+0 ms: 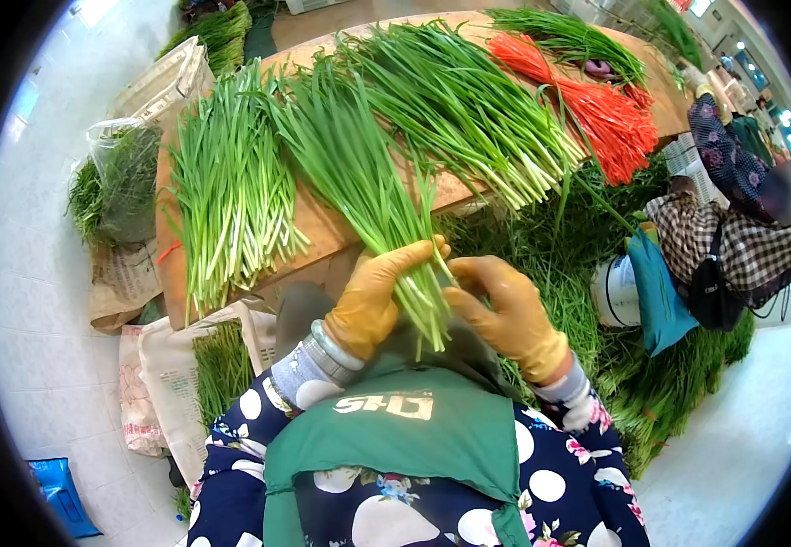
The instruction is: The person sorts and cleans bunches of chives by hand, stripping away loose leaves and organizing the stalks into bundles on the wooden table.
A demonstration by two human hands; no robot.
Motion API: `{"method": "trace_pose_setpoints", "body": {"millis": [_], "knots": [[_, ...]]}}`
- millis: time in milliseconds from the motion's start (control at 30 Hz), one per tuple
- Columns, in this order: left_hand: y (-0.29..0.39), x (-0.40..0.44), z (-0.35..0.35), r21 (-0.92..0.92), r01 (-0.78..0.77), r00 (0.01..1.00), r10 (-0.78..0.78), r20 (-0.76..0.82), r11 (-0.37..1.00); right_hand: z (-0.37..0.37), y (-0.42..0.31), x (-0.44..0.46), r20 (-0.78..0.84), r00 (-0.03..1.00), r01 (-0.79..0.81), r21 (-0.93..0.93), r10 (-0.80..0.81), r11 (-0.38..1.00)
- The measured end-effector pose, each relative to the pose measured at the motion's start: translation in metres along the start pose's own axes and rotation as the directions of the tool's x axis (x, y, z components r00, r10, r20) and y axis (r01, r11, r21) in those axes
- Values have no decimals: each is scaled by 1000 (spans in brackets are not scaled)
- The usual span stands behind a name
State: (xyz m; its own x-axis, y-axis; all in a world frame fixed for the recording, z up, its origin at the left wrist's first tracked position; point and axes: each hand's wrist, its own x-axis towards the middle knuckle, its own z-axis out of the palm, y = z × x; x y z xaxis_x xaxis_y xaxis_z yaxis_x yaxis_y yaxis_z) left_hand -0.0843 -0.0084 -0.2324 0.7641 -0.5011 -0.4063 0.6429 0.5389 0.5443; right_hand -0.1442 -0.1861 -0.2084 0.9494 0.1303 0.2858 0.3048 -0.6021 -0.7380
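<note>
My left hand [375, 296], in a yellow rubber glove, is wrapped round a bunch of garlic chives [350, 164]. Its pale stem ends point toward my lap, while the green leaves stretch away over the wooden table [315, 217]. Close beside the stems is my right hand [509, 314], gloved alike, with thumb and fingers bent together in a pinch; whatever lies between the fingertips is too small to make out. One pile of garlic chives [236, 182] lies on the table to the left, and another pile [468, 109] to the right.
Red ties [587, 105] lie at the table's right. Loose greens [541, 264] heap up below it, near a white bucket [616, 292]. A white crate [190, 356] stands at lower left, a plastic bag of greens [122, 178] beyond it. Another person [733, 155] sits at right.
</note>
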Motion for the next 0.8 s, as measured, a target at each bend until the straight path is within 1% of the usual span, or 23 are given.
{"method": "trace_pose_setpoints", "body": {"millis": [67, 133, 200, 233, 267, 333, 367, 433, 467, 500, 533, 567, 600, 633, 667, 700, 733, 767, 800], "knots": [[3, -3, -1, 72, -15, 998, 19, -59, 997, 10, 1, 6, 15, 999, 28, -11, -28, 1000], [6, -8, -2, 78, -18, 997, 23, -69, 997, 13, 4, 6, 50, 998, 42, -91, -37, 995], [5, -9, -3, 84, -6, 998, 11, -66, 996, 18, 10, 4, 46, 997, 72, -81, -68, 994], [5, -8, -3, 96, -18, 997, 24, -67, 995, 18, 13, 3, 30, 995, 100, -75, -98, 992], [5, -6, -3, 106, -30, 997, 37, -65, 994, 18, 15, 3, 28, 995, 97, -91, -95, 991], [3, -6, -1, 79, -27, 999, 30, -29, 996, 18, 17, 0, 24, 979, 203, -210, -203, 956], [3, -7, 1, 59, -29, 999, 30, -10, 998, 19, 15, -1, -5, 965, 254, -242, -263, 936], [1, -7, 4, 39, -24, 1000, 25, -13, 999, 16, 13, -4, 32, 956, 283, -376, -293, 882], [-3, -6, 4, 59, -51, 998, 54, -42, 997, 12, 10, -8, 40, 955, 286, -383, -294, 878], [-4, -6, 3, 82, -79, 994, 85, -73, 994, 6, 5, -13, 82, 953, 301, -314, -290, 901], [-2, -5, 0, 68, -54, 996, 58, -60, 996, 0, 0, -17, 123, 949, 312, -239, -290, 920], [1, -6, 0, 62, -56, 996, 60, -66, 996, -11, -8, -22, 131, 948, 315, -235, -291, 919], [5, -8, 3, 4, -4, 996, 4, -86, 1000, -26, -17, -28, 189, 948, 268, -48, -254, 962], [7, -8, 4, -52, 48, 994, -53, -97, 997, -40, -19, -30, 249, 941, 199, 133, -227, 971], [9, -6, 3, -64, 56, 996, -60, -60, 996, -54, -16, -30, 312, 947, 75, 27, -79, 997], [9, -6, 1, -65, 58, 997, -62, -54, 996, -66, -12, -30, 353, 933, -48, -87, 76, 995], [9, -5, -2, -112, 65, 998, -68, -20, 992, -70, 1, -28, 311, 932, -46, -408, 186, 912], [9, -3, -6, -156, 73, 997, -71, 17, 985, -70, 12, -26, 228, 902, -28, -817, 366, 577], [10, 2, -14, -231, 139, 983, -107, 147, 963, -76, 16, -20, 186, 948, -21, -773, 258, 634]]}}
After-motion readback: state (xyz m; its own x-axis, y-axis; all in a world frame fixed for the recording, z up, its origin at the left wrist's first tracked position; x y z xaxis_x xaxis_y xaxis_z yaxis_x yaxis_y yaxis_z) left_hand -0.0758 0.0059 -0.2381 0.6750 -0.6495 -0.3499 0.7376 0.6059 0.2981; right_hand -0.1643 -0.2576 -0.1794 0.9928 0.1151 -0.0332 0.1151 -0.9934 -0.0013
